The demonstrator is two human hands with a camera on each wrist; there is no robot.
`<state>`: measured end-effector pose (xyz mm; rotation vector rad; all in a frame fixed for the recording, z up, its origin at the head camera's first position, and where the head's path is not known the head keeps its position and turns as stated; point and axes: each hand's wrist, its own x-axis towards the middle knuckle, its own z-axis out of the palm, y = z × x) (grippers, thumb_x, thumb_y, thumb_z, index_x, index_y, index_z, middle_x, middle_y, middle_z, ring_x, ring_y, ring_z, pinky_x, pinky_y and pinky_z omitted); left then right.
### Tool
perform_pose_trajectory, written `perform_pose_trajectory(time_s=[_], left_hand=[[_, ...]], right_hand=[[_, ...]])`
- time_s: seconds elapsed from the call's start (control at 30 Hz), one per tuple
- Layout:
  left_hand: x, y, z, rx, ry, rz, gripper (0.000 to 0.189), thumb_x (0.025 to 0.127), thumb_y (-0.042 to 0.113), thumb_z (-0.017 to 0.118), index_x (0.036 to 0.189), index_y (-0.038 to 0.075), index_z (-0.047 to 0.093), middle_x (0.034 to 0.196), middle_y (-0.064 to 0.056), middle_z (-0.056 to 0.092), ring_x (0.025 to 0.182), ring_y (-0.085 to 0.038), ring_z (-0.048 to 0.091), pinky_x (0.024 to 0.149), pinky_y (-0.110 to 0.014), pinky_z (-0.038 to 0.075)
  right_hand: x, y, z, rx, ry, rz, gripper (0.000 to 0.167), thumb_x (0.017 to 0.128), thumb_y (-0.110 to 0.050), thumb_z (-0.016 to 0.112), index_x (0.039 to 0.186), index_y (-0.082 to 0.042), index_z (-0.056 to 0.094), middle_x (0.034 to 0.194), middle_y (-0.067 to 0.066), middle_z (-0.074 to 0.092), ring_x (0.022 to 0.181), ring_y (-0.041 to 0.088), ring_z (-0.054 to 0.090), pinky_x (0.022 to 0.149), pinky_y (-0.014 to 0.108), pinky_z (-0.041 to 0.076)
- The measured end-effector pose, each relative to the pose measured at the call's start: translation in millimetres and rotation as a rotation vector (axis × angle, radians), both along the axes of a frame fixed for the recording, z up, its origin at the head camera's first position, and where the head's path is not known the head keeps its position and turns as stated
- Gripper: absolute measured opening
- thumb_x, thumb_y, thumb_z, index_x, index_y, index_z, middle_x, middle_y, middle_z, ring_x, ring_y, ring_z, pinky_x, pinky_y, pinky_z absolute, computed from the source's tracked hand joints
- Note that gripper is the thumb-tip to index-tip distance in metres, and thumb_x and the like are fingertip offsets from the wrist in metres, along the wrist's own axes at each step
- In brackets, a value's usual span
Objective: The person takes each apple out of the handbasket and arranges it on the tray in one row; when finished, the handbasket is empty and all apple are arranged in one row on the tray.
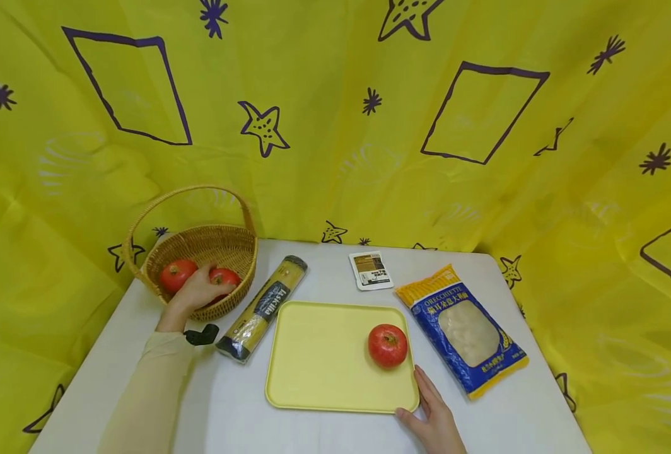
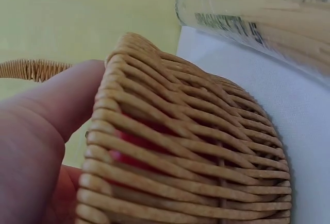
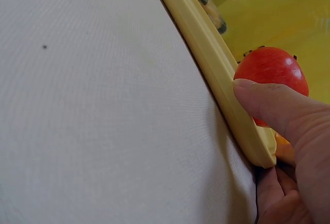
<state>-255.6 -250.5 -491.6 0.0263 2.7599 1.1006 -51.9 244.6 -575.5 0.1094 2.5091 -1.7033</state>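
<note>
My left hand [image 1: 198,289] reaches over the near rim of a wicker basket [image 1: 243,236]. Its thumb and fingers are round a red apple [image 1: 226,276] inside, partly covering it. A second red apple [image 1: 178,275] lies to the left of that hand in the basket. In the left wrist view, red shows through the weave of the basket wall [image 2: 196,147]. My right hand [image 1: 433,413] grips the near right corner of a pale yellow tray [image 1: 324,359], the thumb at its near edge and the fingers along the right side. Another red apple [image 1: 388,346] sits on the tray's right part.
A pack of spaghetti [image 1: 264,308] lies slanted between basket and tray. Behind the tray is a small white packet [image 1: 371,270]. A blue and orange bag of orecchiette [image 1: 463,331] lies to the right. A yellow patterned curtain [image 1: 324,183] stands behind the white table [image 1: 227,410].
</note>
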Motion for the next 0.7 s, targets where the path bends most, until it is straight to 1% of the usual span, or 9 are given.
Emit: perform_pose_trajectory(time_s=[0.13, 0.2, 0.37, 0.5, 0.7], left_hand=[[-0.9, 0.3, 1.8, -0.012, -0.015, -0.003, 0.093, 0.086, 0.039, 0.07, 0.145, -0.016, 0.025, 0.136, -0.041, 0.039, 0.124, -0.052, 0.04, 0.101, -0.061, 0.034], [-0.8, 1.1, 2.5, -0.015, -0.026, 0.0, 0.093, 0.086, 0.04, 0.07, 0.145, -0.017, 0.024, 0.136, -0.04, 0.039, 0.124, -0.052, 0.04, 0.101, -0.061, 0.034], [-1.0, 1.2, 0.4, -0.025, -0.044, 0.013, 0.093, 0.087, 0.044, 0.069, 0.143, -0.016, 0.027, 0.133, -0.039, 0.044, 0.12, -0.05, 0.045, 0.097, -0.06, 0.038], [-1.5, 0.3, -0.6, -0.029, -0.047, 0.015, 0.093, 0.087, 0.046, 0.068, 0.142, -0.017, 0.027, 0.131, -0.038, 0.044, 0.119, -0.05, 0.046, 0.096, -0.06, 0.04], [-1.6, -1.6, 0.8, -0.029, -0.057, 0.021, 0.094, 0.086, 0.046, 0.068, 0.142, -0.017, 0.028, 0.132, -0.039, 0.044, 0.119, -0.05, 0.046, 0.096, -0.061, 0.04]], right_hand=[[-0.3, 1.2, -1.9, 0.013, 0.02, 0.006, 0.093, 0.077, -0.018, 0.084, 0.148, 0.009, 0.029, 0.156, 0.02, 0.023, 0.141, 0.032, 0.021, 0.1, 0.013, 0.027], [-0.4, 1.8, -2.9, 0.024, 0.032, 0.01, 0.093, 0.077, -0.02, 0.084, 0.148, 0.01, 0.029, 0.156, 0.02, 0.023, 0.14, 0.033, 0.021, 0.099, 0.012, 0.026], [0.2, 2.2, -1.9, 0.023, 0.052, 0.014, 0.093, 0.078, -0.019, 0.083, 0.147, 0.01, 0.029, 0.156, 0.022, 0.023, 0.141, 0.03, 0.021, 0.099, 0.011, 0.026], [0.4, 1.6, 0.0, 0.003, 0.049, 0.012, 0.092, 0.078, -0.017, 0.083, 0.148, 0.01, 0.029, 0.156, 0.021, 0.024, 0.141, 0.025, 0.022, 0.099, 0.011, 0.025], [0.3, 0.1, 1.6, -0.017, 0.038, 0.019, 0.093, 0.078, -0.014, 0.083, 0.148, 0.01, 0.027, 0.157, 0.02, 0.022, 0.141, 0.033, 0.02, 0.099, 0.01, 0.025]])
